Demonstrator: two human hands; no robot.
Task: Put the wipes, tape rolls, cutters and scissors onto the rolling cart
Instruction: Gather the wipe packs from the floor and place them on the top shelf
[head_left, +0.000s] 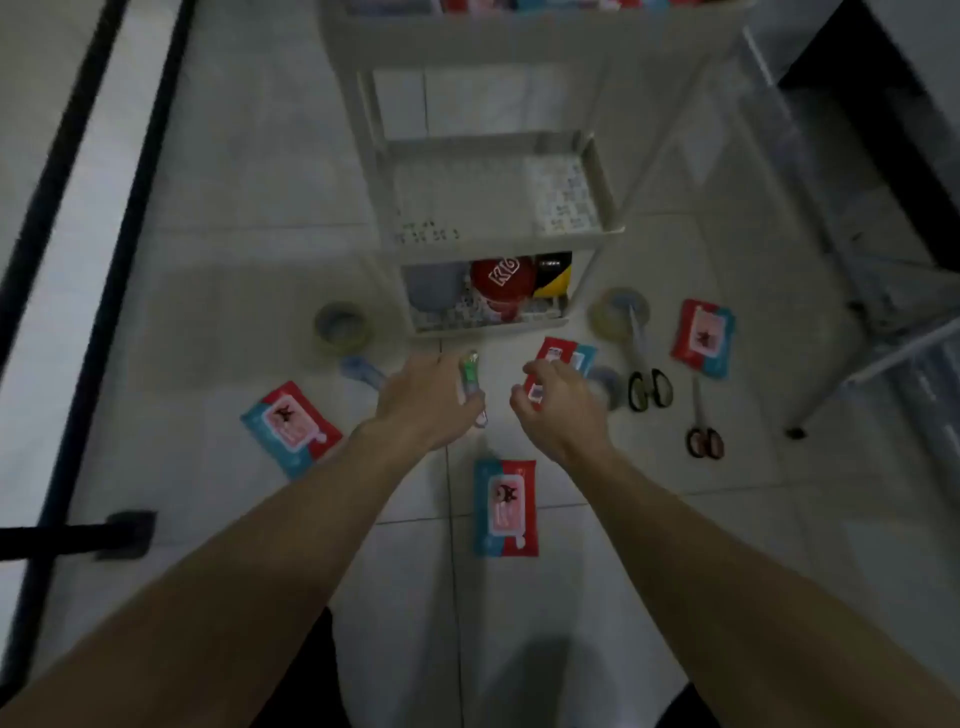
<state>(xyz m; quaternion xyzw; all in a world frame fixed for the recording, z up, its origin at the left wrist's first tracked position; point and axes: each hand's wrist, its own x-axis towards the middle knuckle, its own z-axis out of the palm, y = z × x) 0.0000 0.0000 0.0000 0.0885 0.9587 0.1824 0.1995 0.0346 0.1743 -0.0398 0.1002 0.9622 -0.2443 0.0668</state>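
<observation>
Both arms reached forward and down over a white tiled floor (234, 291) toward the foot of a white cart (488, 239). The left hand (426, 400) lay over a green cutter (470, 382), fingers curled about its body, though whether it was truly gripped or only touched could not be told through the blur. The right hand (558, 410) was half curled with thumb and fingers apart, right over a wipes pack (558, 364) in front of the cart; contact could not be told. Three more packs lay on the floor: one to the left (291, 434), one between the forearms (506, 506), one far right (702, 338). A tape roll (343, 327) sat left of the cart, with a blue cutter (361, 370) just beside it near the left hand. Another roll (619, 312) sat right of the cart, and a smaller one (610, 387) peeked out past the right hand. Black-handled scissors (647, 376) lay with the blades over the right roll; red-handled scissors (702, 426) lay farther right. The cart's middle shelf (597, 171) held nothing clear; its bottom shelf held a red item (501, 280) and other blurred things.
</observation>
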